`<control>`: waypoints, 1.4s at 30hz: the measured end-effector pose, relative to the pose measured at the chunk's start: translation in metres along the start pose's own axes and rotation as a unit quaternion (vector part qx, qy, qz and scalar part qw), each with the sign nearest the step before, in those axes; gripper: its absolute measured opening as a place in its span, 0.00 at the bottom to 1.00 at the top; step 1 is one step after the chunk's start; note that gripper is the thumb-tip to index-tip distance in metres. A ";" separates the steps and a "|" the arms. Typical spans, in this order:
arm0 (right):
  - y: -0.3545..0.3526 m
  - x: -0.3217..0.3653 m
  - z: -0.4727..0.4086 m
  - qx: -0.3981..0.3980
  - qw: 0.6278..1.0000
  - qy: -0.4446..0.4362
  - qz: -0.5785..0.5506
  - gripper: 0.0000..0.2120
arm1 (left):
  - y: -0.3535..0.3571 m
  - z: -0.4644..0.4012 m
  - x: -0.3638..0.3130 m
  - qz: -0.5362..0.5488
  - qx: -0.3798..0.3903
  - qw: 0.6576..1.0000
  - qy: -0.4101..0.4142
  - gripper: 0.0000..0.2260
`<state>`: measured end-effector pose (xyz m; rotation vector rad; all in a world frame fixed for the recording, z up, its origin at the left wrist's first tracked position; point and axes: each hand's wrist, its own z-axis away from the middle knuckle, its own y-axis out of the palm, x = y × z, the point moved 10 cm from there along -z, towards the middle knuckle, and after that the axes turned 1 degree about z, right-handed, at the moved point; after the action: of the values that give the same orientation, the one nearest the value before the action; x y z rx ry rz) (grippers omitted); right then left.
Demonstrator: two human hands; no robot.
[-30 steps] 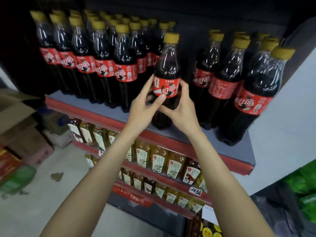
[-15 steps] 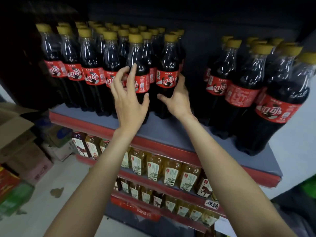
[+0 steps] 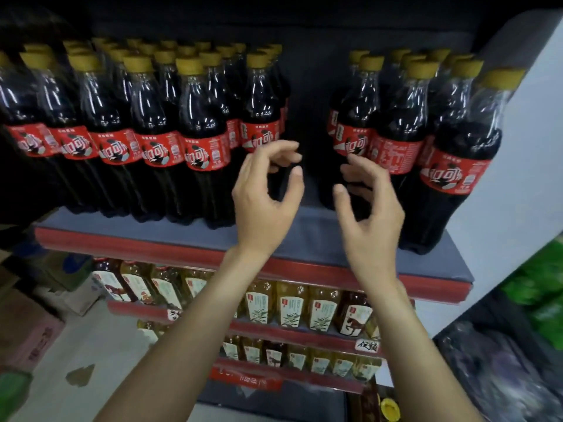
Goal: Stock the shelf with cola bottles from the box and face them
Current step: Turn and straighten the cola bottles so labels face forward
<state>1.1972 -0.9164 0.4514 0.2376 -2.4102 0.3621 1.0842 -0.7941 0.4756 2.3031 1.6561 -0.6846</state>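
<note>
Along the aisle: a shelf unit fills the view, with floor (image 3: 91,345) at lower left and a pale side panel (image 3: 524,166) on the right.
Shelf (image 3: 316,233): grey top board with a red front edge, under the cola.
Lower shelves: rows of yellow and brown tea bottles (image 3: 289,309).
Cola, left block (image 3: 158,129): upright, yellow caps, red labels facing out, several rows deep.
Cola, right block (image 3: 396,126): upright beside the panel; a dark gap separates the two blocks.
Boxes (image 3: 33,324): cardboard, blurred, on the floor at left.
Left hand (image 3: 265,196): raised before the gap, fingers loosely curled, holding nothing; fingertips lie near the left block's end bottle, and contact is unclear.
Right hand (image 3: 368,205): likewise loosely curled and empty, just in front of the right block.
</note>
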 end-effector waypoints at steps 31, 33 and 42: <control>0.071 -0.029 -0.012 0.273 0.958 0.039 -0.073 0.37 | 0.020 0.023 0.055 -0.065 0.118 0.979 -0.150 0.39; 0.085 -0.026 -0.017 0.274 0.955 0.041 -0.101 0.35 | 0.008 0.021 0.060 -0.079 0.123 0.977 -0.157 0.39; 0.121 -0.024 -0.024 0.283 0.955 0.060 -0.061 0.37 | -0.024 0.012 0.043 -0.366 0.072 0.927 -0.038 0.39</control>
<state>1.1980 -0.7925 0.4290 0.5955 -2.1088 0.9775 1.0699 -0.7552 0.4463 1.6513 2.5037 -1.0401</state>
